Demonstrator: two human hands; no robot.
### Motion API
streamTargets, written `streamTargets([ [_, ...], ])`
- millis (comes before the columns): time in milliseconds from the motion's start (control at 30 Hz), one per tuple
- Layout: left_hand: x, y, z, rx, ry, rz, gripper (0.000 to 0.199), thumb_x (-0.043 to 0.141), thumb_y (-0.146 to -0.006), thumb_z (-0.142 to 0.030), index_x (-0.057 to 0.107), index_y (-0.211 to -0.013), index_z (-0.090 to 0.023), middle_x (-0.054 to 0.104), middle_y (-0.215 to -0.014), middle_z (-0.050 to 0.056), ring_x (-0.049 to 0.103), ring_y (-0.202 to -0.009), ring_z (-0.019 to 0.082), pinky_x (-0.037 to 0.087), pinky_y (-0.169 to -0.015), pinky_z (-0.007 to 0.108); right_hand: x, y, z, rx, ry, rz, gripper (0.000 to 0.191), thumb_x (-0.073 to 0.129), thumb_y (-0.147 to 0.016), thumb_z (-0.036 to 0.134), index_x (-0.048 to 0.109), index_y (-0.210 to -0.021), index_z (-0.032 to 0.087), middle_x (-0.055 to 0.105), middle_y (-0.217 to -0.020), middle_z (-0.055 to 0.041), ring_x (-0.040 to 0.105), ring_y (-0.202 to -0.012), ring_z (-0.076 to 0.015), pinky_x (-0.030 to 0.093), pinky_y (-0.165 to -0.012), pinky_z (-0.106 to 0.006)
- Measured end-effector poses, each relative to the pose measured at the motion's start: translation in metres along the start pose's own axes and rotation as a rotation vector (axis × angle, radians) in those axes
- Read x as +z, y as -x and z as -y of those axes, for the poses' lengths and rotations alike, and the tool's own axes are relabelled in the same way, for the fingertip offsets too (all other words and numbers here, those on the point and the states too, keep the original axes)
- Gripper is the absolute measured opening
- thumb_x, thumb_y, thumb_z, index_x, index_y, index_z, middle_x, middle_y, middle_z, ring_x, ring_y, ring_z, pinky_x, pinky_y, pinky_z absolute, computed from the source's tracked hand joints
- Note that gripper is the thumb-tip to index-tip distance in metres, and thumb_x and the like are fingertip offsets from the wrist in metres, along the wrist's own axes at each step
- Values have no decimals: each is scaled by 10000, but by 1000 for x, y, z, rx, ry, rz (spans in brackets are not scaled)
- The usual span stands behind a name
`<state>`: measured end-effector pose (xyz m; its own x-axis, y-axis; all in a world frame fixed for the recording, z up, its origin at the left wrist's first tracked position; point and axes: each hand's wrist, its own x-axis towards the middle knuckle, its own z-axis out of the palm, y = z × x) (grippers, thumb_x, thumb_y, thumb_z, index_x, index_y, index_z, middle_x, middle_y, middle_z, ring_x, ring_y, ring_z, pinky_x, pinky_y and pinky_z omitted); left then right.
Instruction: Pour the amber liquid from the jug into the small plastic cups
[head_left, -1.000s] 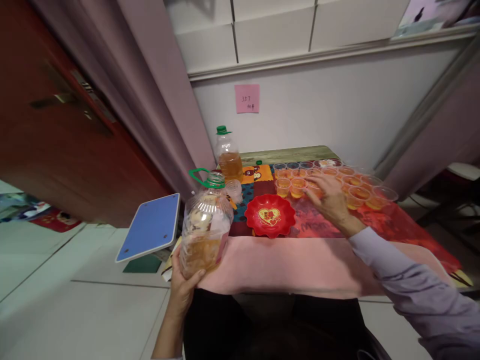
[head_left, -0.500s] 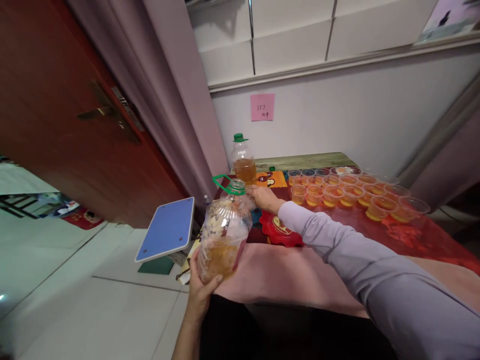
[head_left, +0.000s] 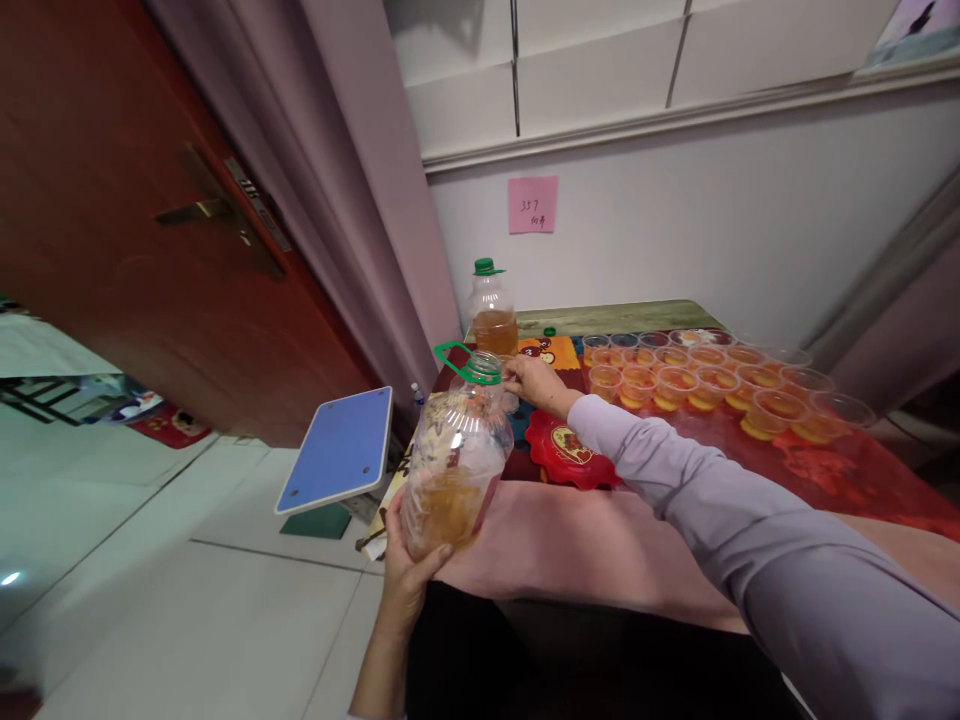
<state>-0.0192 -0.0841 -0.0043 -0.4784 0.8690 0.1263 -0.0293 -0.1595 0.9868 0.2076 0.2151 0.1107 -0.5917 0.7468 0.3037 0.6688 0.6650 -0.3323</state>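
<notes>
A large clear plastic jug [head_left: 459,455] with a green handle ring and no cap on its mouth leans over the table edge, amber liquid in its lower part. My left hand [head_left: 411,555] grips it low down, thumb on the near side. Beside the jug's neck is my right hand [head_left: 538,385], fingers pinched on what looks like a clear plastic cup [head_left: 511,402], mostly hidden behind the jug. Behind them stands a second jug [head_left: 495,325], capped in green and partly full of amber liquid.
Rows of clear cups [head_left: 716,385] with amber liquid cover the table's right side. A red scalloped dish [head_left: 574,455] lies near my right forearm. A loose green cap [head_left: 550,331] is at the back. A blue-topped stool [head_left: 337,445] stands left of the table.
The view has shifted slightly, so everything sits a little further right. Both hands keep their holds, and the jug keeps nearly the same tilt.
</notes>
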Motion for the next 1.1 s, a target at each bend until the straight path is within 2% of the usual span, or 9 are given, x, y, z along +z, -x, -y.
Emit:
streamTargets([
  [167, 0, 1, 0, -14, 13, -1, 1216, 1083, -563, -444, 518, -1631, -303, 644, -1634, 148, 534, -1613, 473, 391, -1366, 621, -35, 8, -4, 1, -42, -136, 190, 654, -1114, 255, 832, -1114, 188, 824, -1179, -138, 758, -1088, -270, 550, -981, -348],
  [300, 0, 0, 0, -29, -3, -23, 1232, 1090, -538, -426, 518, -1620, -284, 657, -1606, 152, 582, -1568, 453, 452, -1327, 582, -58, 54, -25, -55, -77, -303, 156, 670, -1089, 232, 826, -1091, 228, 836, -1131, -92, 753, -1002, -254, 533, -888, -332],
  [400, 2, -1, 0, -42, 15, -38, 1253, 1091, -522, -426, 514, -1626, -281, 674, -1576, 149, 616, -1533, 440, 488, -1297, 573, -49, 108, -43, -48, -40, -258, 165, 657, -1094, 227, 817, -1055, 236, 848, -1162, -93, 762, -958, -232, 497, -790, -304],
  [467, 4, -2, -1, -44, 23, -45, 1259, 1094, -510, -424, 520, -1622, -286, 682, -1565, 146, 623, -1526, 437, 506, -1281, 562, -34, 140, -52, 11, 8, -179, 178, 662, -1099, 247, 813, -1005, 229, 847, -1087, -95, 762, -888, -225, 467, -724, -300],
  [567, 6, -3, -2, -39, 12, -61, 1258, 1098, -497, -420, 529, -1611, -292, 686, -1559, 143, 625, -1525, 431, 516, -1273, 545, -13, 168, -58, 74, 24, -101, 190, 647, -1107, 239, 822, -1035, 231, 855, -1098, -97, 778, -885, -223, 480, -716, -299],
  [700, 7, -3, -3, -43, 2, -69, 1256, 1096, -500, -436, 522, -1609, -296, 686, -1555, 145, 645, -1504, 427, 522, -1264, 552, -1, 173, -62, 111, 25, -72, 195, 646, -1105, 222, 841, -1117, 231, 866, -1180, -103, 813, -962, -240, 538, -761, -310],
  [867, 6, -3, -4, -61, -30, -80, 1287, 1093, -509, -469, 489, -1632, -297, 671, -1571, 158, 654, -1490, 429, 521, -1262, 573, -5, 175, -66, 129, -4, -96, 254, 722, -1069, 255, 846, -1291, 256, 853, -1343, -114, 837, -1055, -276, 610, -799, -344],
  [1000, 5, -3, -7, -50, -80, -53, 1306, 1095, -528, -452, 476, -1667, -299, 663, -1590, 158, 635, -1519, 434, 508, -1279, 576, -23, 184, -59, 125, -183, -272, 371, 809, -1015, 366, 829, -1374, 279, 836, -1396, -132, 836, -1076, -304, 643, -836, -385],
  [1100, 8, -3, -11, -37, -100, -47, 1347, 1100, -527, -446, 448, -1697, -300, 653, -1609, 165, 614, -1546, 439, 492, -1297, 574, -25, 183, -32, 236, -573, -450, 388, 782, -1022, 533, 847, -1274, 245, 871, -1205, -134, 826, -934, -276, 671, -811, -399],
])
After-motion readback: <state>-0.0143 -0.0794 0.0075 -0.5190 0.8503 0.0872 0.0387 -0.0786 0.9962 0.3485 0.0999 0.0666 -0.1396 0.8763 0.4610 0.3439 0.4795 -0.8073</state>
